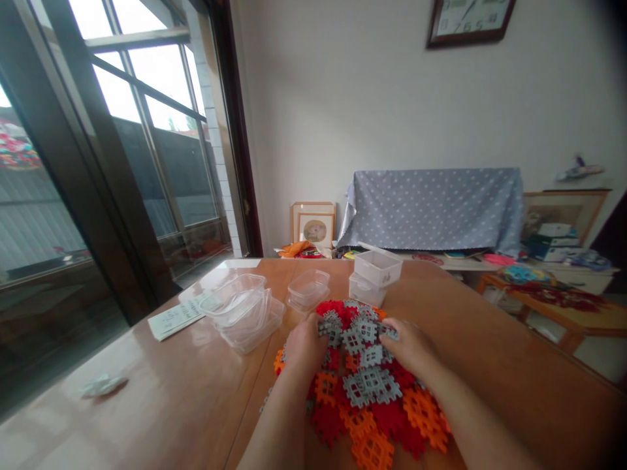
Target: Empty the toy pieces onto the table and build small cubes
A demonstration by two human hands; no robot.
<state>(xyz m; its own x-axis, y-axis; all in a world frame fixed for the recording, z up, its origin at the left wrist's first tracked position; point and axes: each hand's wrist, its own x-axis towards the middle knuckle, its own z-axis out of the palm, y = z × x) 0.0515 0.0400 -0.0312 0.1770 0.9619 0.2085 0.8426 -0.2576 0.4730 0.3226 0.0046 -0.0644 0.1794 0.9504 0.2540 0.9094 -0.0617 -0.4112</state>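
1. Nearby, at the bottom center of the frame, notched orange plastic lattice pieces (373,450) and dark red ones (327,423) lie heaped on the wooden table (196,405). They look light and fairly stiff; opposite edges should give a sure pinch.
2. Just above them, a larger gray cluster (371,386) lies on the heap, its pieces overlapping. Its open windows and teeth could snag neighbors, so lifting by the outer rim seems wiser than pressing on the middle.
3. At center, the left hand (306,343) has its fingers closed on a gray lattice piece (332,328) at the heap's far left; some fingertips are hidden.
4. Level with it, the right hand (414,343) pinches another gray piece (390,331) between thumb and fingers. The teeth should resist slipping, though thin bars might bend or crack under twisting.
5. Beyond, clear plastic tubs (245,320) sit left of center, and two stacked translucent boxes (376,269) stand above the heap; thin-walled by their look, best taken by the rim.
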